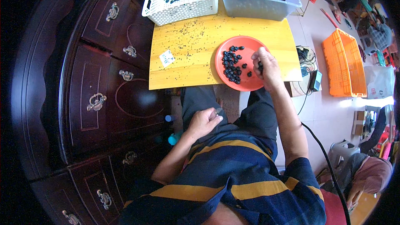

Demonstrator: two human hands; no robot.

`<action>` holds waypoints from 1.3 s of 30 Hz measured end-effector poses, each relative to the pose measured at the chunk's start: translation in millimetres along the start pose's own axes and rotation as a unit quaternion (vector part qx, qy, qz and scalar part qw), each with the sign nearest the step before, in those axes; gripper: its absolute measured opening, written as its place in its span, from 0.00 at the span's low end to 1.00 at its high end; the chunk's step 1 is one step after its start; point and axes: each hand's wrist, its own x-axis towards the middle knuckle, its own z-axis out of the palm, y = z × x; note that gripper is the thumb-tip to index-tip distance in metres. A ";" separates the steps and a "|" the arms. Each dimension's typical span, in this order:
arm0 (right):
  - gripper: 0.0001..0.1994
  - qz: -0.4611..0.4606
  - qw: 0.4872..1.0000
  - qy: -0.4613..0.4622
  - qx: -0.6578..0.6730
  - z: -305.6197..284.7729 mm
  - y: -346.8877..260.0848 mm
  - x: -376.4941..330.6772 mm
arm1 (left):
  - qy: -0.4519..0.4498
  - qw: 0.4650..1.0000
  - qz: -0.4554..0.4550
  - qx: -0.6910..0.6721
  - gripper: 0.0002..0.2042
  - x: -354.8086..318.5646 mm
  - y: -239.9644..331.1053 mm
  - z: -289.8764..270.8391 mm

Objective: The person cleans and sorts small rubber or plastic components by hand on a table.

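Right hand (270, 70): we've fingers curled round a black bead (261, 67), over the red plate (250, 85).
Left hand (204, 123): we're closed on a small grey thing (218, 111), by the thigh (196, 100).
Plate: more beads (232, 60) here, on our yellow surface (191, 67).

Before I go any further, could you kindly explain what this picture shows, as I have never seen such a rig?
Of course. There is no machine here: a person works with two bare hands. The single picture comes from a wide fisheye camera on the person's head, looking down, so straight edges bend.

On the yellow table stand a pale perforated basket, a translucent bin heaped with small black pieces, and a red plate carrying more black pieces.

The right hand, over the plate, appears to grip a dark piece. The left hand, at the lap, seems to pinch a small greyish thing, too small to identify.
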 end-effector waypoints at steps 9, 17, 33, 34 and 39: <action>0.19 0.125 0.840 -0.052 0.525 1.7 4.4 -47.4 | -0.004 1.000 0.006 -0.003 0.17 -1.7 1.2 -0.4; 0.15 0.122 0.897 -0.045 0.423 16.3 14.6 -77.8 | 0.016 0.997 0.035 -0.062 0.12 -3.8 4.0 -2.7; 0.21 0.139 0.950 -0.271 0.066 53.4 53.8 -120.0 | 0.063 0.987 0.130 -0.074 0.15 -10.4 82.0 -30.0; 0.22 0.141 0.951 -0.269 0.063 53.5 58.1 -118.7 | 0.055 0.988 0.125 -0.070 0.15 -10.4 81.9 -29.2; 0.21 0.144 0.953 -0.262 0.055 56.8 61.5 -117.5 | 0.102 0.977 0.188 -0.004 0.14 -9.0 78.3 -28.3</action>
